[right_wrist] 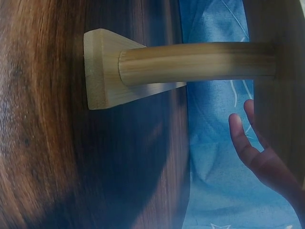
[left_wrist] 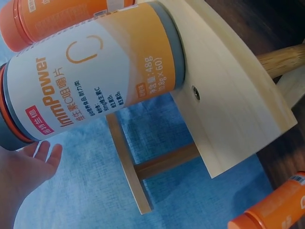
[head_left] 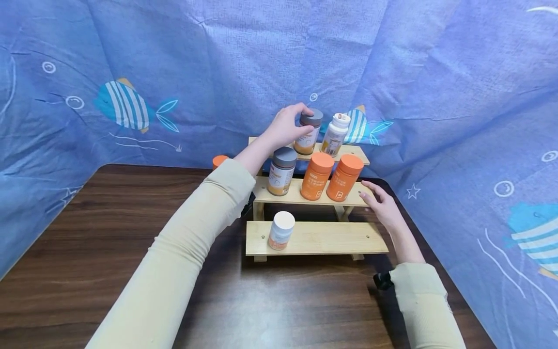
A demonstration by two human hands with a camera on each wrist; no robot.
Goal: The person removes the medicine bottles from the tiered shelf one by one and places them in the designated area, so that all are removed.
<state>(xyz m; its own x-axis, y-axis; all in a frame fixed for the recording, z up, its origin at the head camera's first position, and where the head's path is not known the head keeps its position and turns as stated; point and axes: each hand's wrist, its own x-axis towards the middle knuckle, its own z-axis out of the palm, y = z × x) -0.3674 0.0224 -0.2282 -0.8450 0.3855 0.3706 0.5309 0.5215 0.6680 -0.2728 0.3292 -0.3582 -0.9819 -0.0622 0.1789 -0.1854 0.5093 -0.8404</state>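
- The wooden table (head_left: 131,271) lies nearest, dark and grained; both cream sleeves cross it toward a three-step wooden rack (head_left: 318,237) standing at its far side
- On the rack's lowest step stands a single white-capped bottle (head_left: 281,230), left of centre; the rest of that step is bare board
- The right hand (head_left: 382,206) rests at the right end of the middle step, fingers straight and loosely spread, holding nothing; its fingertips lie just beside the right-most orange bottle (head_left: 344,177); the right wrist view shows the fingers (right_wrist: 248,143) extended near the board's edge, above a rack leg and its round wooden rung (right_wrist: 195,62)
- The middle step carries three containers: a grey-lidded jar (head_left: 282,171) at the left, an orange bottle (head_left: 317,176) at the centre, and the other orange bottle at the right, the two orange ones almost touching
- The left hand (head_left: 285,127) reaches to the top step, fingers curled over the lid and side of the grey-capped jar (head_left: 308,131), gripping it; the jar stands upright on the step's left part
- Just right of that jar leans a white bottle (head_left: 334,134), tilted
- An orange cap (head_left: 219,160) shows behind the left sleeve, beside the rack
- Blue fish-print cloth (head_left: 218,58) hangs behind everything
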